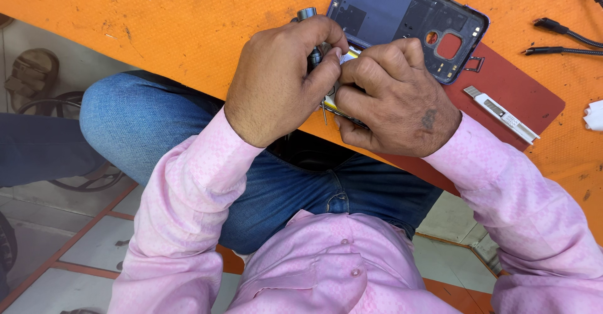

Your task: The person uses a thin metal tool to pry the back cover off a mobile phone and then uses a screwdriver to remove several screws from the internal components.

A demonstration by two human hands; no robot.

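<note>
While the fingers of the left hand (276,78) curl closed around a slim dark metal screwdriver with a knurled silver cap (310,37), the tool stands nearly upright with its tip hidden behind the knuckles, so where it bites cannot be told. The right hand (392,100) pinches shut on the edge of a thin dark opened phone body with a yellow strip along its side (339,110), held just over the near edge of the worn orange workbench top (157,31). Doing this well seems to call for the driver staying square to the part, light downward pressure, and the right thumb bracing the piece so it does not twist. At twelve o'clock from the hands, touching them, lies a purple plastic phone back cover with camera cut-outs (402,12). At three o'clock a white and grey snap-off utility knife (501,113) rests on a dark red mat (521,91). At one o'clock, well apart, lie black cable ends (559,34). At six o'clock are blue jeans (144,119) and a pink shirt (314,264).
</note>
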